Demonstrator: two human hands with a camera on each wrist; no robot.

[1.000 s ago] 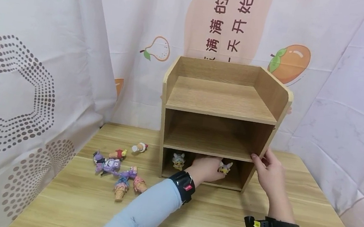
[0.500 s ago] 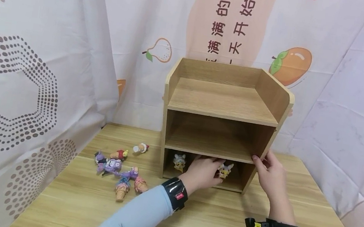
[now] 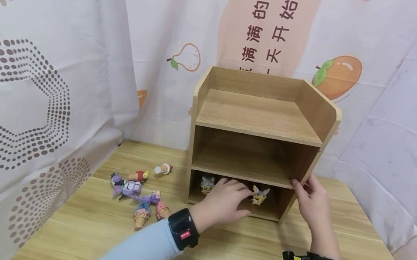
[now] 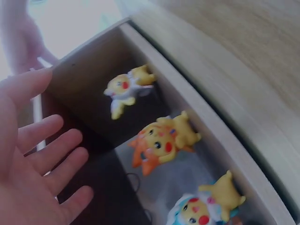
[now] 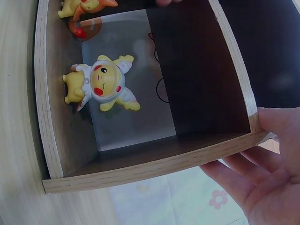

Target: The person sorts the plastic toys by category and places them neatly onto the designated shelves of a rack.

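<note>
The wooden shelf unit [image 3: 260, 130] stands on the table with three small yellow figurines upright in its lowest compartment. One wears a white hood with long ears [image 5: 105, 84], the middle one is an orange-hooded figurine [image 4: 157, 143], and the third is a blue-and-white-hooded figurine [image 4: 194, 208]. My left hand [image 3: 224, 200] is in front of that compartment, fingers spread and holding nothing; it hides the orange figurine in the head view. My right hand [image 3: 313, 203] grips the unit's right side panel, thumb at the front edge and fingers on the outer face.
Left of the unit, several small toys lie on the table [image 3: 239, 257]: purple figurines [image 3: 131, 188], a pink ice-cream-cone toy [image 3: 140, 217], a red-and-yellow toy [image 3: 139, 176] and a white-and-tan toy [image 3: 164, 168]. A printed curtain [image 3: 176, 11] hangs close behind.
My left hand has come back out of the lowest compartment toward the front left, its fingers opening and leaving the middle figurine inside. My right hand keeps its grip on the side panel.
</note>
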